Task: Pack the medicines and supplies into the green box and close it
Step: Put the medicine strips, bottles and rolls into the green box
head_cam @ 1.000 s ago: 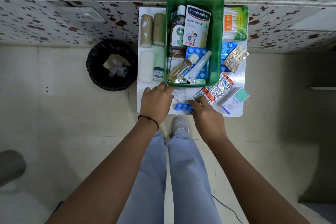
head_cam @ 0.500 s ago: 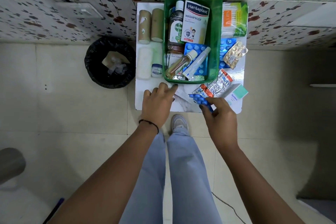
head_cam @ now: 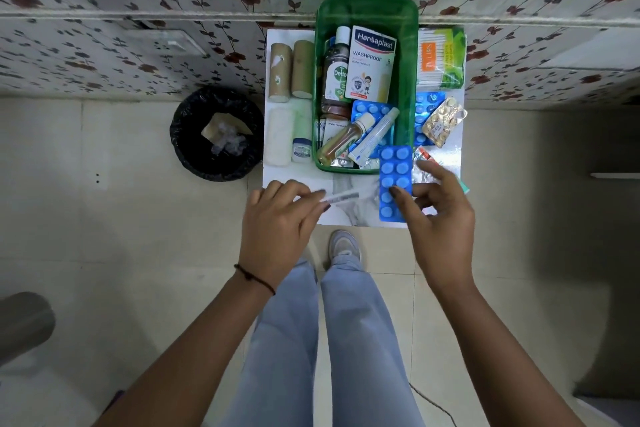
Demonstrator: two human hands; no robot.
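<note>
The green box (head_cam: 408, 87) stands open on the small white table (head_cam: 346, 215), holding a Dettol bottle (head_cam: 335, 74), a Hansaplast carton (head_cam: 371, 66), a blue pill strip, a brown bottle and a tube. My right hand (head_cam: 438, 215) is shut on a blue blister strip (head_cam: 395, 182), held flat just above the table's front, near the box's front right corner. My left hand (head_cam: 282, 218) pinches a thin white strip (head_cam: 341, 198) at the table's front edge.
Left of the box lie two cardboard rolls (head_cam: 291, 71), a bandage roll (head_cam: 278, 137) and a small jar (head_cam: 301, 150). Right of it are a cotton-bud pack (head_cam: 441, 57), blue and yellow pill strips (head_cam: 443, 121). A black bin (head_cam: 216, 133) stands on the floor left.
My right hand picked the blue blister strip off the table's front and lifted it toward the box. My left hand drew back from the box and took hold of the thin white strip.
</note>
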